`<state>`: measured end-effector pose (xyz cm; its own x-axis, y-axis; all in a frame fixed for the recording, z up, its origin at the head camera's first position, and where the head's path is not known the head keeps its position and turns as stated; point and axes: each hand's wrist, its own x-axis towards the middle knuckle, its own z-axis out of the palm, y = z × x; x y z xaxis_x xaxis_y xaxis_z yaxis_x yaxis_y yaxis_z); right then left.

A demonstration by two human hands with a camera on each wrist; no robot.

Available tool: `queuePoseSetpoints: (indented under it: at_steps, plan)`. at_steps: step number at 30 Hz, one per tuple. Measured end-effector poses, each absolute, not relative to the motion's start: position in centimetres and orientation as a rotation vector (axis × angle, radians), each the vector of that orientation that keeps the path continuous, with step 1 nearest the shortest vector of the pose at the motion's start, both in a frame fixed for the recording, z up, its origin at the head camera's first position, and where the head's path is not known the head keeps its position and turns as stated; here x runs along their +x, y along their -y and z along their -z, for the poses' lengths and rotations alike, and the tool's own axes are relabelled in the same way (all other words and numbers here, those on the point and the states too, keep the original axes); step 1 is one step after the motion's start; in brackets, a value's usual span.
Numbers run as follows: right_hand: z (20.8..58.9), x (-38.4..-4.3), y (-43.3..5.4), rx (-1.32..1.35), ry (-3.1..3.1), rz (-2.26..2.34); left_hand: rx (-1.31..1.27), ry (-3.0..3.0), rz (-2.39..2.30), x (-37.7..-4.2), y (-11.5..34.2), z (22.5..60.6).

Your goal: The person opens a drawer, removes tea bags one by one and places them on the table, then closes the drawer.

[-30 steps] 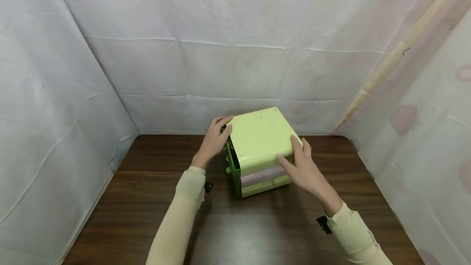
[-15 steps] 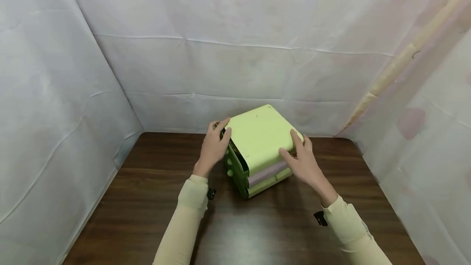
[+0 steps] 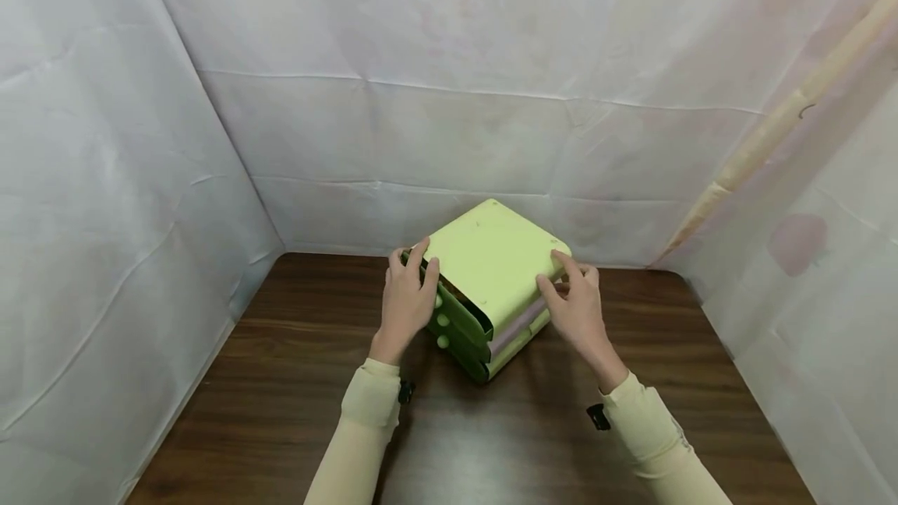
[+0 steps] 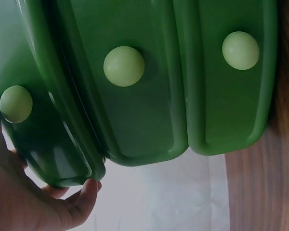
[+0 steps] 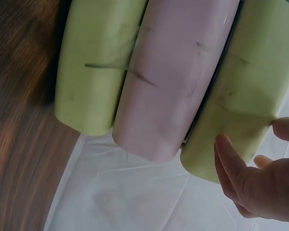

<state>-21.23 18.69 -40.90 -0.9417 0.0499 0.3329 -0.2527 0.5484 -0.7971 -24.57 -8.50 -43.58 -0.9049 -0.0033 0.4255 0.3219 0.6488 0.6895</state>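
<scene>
A small three-tier drawer unit (image 3: 491, 256) stands turned at an angle near the back of the table, lime green on top with a pink middle tier. Its dark green drawer fronts (image 4: 135, 110), each with a round pale knob (image 4: 124, 66), face front-left. My left hand (image 3: 407, 298) grips the unit's upper left edge; in the left wrist view its fingers curl round the end of the top drawer. At the opposite upper corner, my right hand (image 3: 577, 306) holds on with thumb and fingers spread across it. The right wrist view shows fingertips (image 5: 224, 142) against the top tier's side.
The dark wood-grain table (image 3: 477, 443) spreads in front of the unit. White sheeting (image 3: 449, 139) rises close behind it and at both sides. A cream-wrapped pole (image 3: 758, 150) slants down at the right back corner.
Both hands have turned the drawer unit counterclockwise as seen from above, so its green drawer fronts and knobs show more. The head view has shifted slightly.
</scene>
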Motion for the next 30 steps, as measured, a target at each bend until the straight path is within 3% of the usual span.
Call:
queuePoseSetpoints:
  at_steps: [13, 30]
  plan:
    - [41.3, -22.0, -15.9, 0.237, 2.618, -1.319, -0.131, 2.375, 1.261, -23.6, 9.0, 45.0]
    - [43.0, -23.1, -15.6, 0.730, 2.654, -1.334, -0.036, 2.300, 1.206, -23.0, 8.2, 45.9]
